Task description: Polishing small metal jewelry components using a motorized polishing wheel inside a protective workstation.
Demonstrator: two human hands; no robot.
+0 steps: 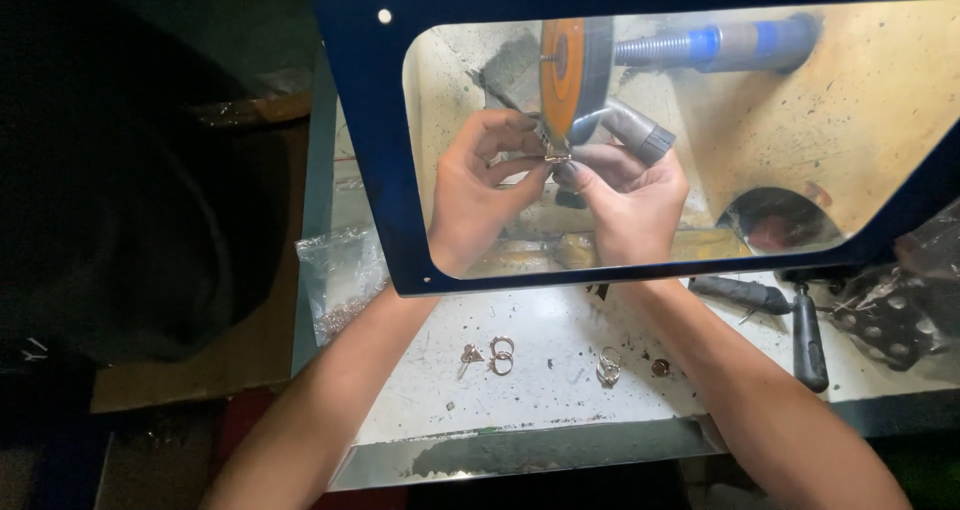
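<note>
You are at the polishing step: both hands reach in behind the clear shield (700, 220) with its dark blue frame, and hold a small metal piece (557, 155) up against the lower edge of the orange wheel (562, 75). Your left hand (475, 195) pinches the piece from the wheel's left, your right hand (630, 195) from its right; the fingers (520, 170) of both are closed tight on it, tips nearly meeting just under the wheel.

The piece is tiny, bright and shiny, probably a ring, though it is too small to tell for sure. The wheel is a flat disc with a grey rim, mounted on a threaded shaft with blue sleeves (715, 42). I judge that the next move calls for a light, steady touch and a small turn of the piece, keeping fingertips off the wheel.

Below the wheel, outside the shield, the pale speckled table (560, 400) carries several small gold-toned rings (501, 354) and another ring (608, 368). Left of the wheel lies a crinkled clear bag (340, 275); to its right, black-handled tools (808, 345).
</note>
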